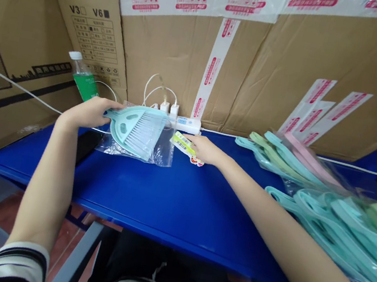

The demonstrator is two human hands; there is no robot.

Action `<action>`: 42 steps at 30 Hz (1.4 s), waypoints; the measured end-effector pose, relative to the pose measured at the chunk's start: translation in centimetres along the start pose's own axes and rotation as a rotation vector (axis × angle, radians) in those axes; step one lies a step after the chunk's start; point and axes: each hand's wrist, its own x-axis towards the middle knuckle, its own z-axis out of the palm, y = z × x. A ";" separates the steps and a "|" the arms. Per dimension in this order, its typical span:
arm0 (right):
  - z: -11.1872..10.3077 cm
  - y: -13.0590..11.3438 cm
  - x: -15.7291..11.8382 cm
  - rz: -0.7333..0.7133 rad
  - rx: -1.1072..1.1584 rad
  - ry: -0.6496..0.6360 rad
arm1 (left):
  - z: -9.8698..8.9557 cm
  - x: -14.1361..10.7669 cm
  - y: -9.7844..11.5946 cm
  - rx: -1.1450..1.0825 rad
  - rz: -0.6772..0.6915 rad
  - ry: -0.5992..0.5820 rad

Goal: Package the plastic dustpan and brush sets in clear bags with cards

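My left hand [87, 112] is closed on the handle of a mint-green dustpan [122, 122], which has a small brush with pale bristles [144, 133] nested in it. Beneath and around the dustpan spreads a clear plastic bag [166, 155] on the blue table [178, 197]. My right hand [209, 150] pinches a yellow-green and white printed card [182, 144] a little to the right of the bag. A red and white piece shows at the card's lower end, partly under my fingers. The print is too small to read.
Bagged dustpan sets [338, 221] in mint, green and pink pile up at the right. Behind the dustpan lies a white power strip [189, 124] with plugs and cables. A green-labelled bottle [85, 81] and a dark flat object [88, 143] are at left. Cardboard [176, 46] walls the back.
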 end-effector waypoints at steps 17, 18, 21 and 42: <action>2.2 6.4 -14.9 0.063 -0.587 0.112 | 1.1 1.1 2.8 0.061 0.107 -0.046; 2.4 7.1 -15.1 0.039 -0.589 0.128 | 1.1 1.2 2.9 0.060 0.108 -0.048; 2.9 9.0 -15.5 -0.026 -0.631 0.196 | 1.2 1.2 3.1 0.070 0.104 -0.054; 2.6 0.8 -4.3 -0.202 -0.101 0.086 | 1.0 0.9 1.3 -0.018 0.099 0.009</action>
